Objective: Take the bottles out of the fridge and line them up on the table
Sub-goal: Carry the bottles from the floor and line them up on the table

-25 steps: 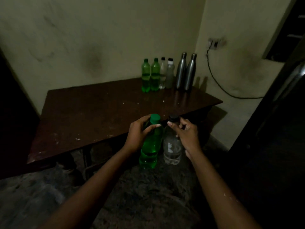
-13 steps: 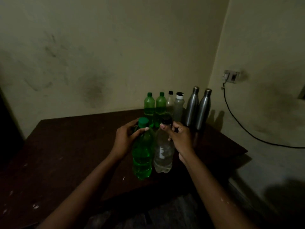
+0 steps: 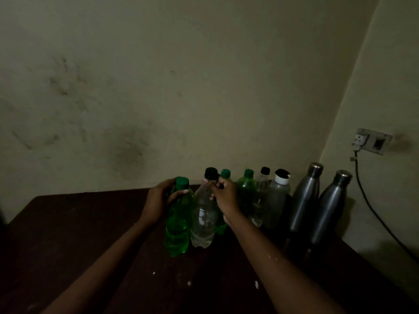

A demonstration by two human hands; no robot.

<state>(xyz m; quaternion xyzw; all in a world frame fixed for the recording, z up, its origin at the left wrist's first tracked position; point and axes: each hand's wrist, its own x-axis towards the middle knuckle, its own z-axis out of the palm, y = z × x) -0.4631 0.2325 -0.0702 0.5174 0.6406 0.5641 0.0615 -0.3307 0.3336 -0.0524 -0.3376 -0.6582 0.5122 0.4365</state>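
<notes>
Change from half a second earlier: both held bottles have moved from the near part of the bench [image 3: 79, 234] to its rear. They now stand just beside the left end of the row against the wall.

Left hand [image 3: 158, 200]: fingers curled round the shoulder of the green bottle [image 3: 178, 225], just under its green cap. Right hand [image 3: 226, 198]: fingers pinch the neck of the clear bottle [image 3: 204, 223] below its black cap.

Both bottles are upright and side by side. Whether their bases rest on the bench cannot be told. The green bottle is translucent and brighter green in its lower half. The clear bottle is ribbed and colourless.

Row, left to right: green-capped bottles [image 3: 247, 191], slim black-capped bottle [image 3: 260, 200], grey bottle [image 3: 276, 200], steel flasks [image 3: 303, 200].

Label text is too dim to read.
</notes>
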